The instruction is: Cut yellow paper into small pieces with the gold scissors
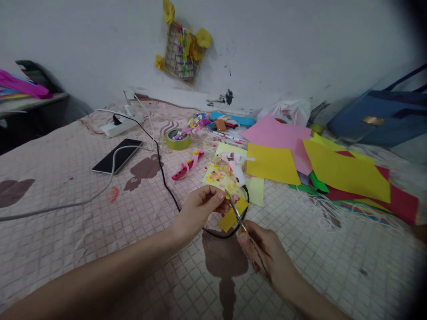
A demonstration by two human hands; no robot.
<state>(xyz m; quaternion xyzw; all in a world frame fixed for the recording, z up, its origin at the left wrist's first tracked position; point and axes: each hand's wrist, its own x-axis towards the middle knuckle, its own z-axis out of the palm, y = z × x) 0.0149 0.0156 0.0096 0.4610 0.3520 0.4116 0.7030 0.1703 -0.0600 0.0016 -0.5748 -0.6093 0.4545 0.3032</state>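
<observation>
My right hand [268,251] is closed around the handles of a pair of scissors [239,215], whose blades point up and away to the left. Close to the scissor tips, the thumb and fingers of my left hand [204,204] are pinched together; anything between them is too small to make out. Just beyond lies a white glue gun [235,163] on a pale yellow sheet [256,192], with small pink and yellow paper bits [222,177] scattered beside it. A yellow paper piece [230,218] lies below the blades.
Coloured paper sheets [347,166] and white string [322,209] spread over the right side. Green tape [178,141] and a pink decorated strip [188,165] lie further back. At left are a phone [118,155], a power strip [122,126] and cables. A blue bag [383,118] stands far right.
</observation>
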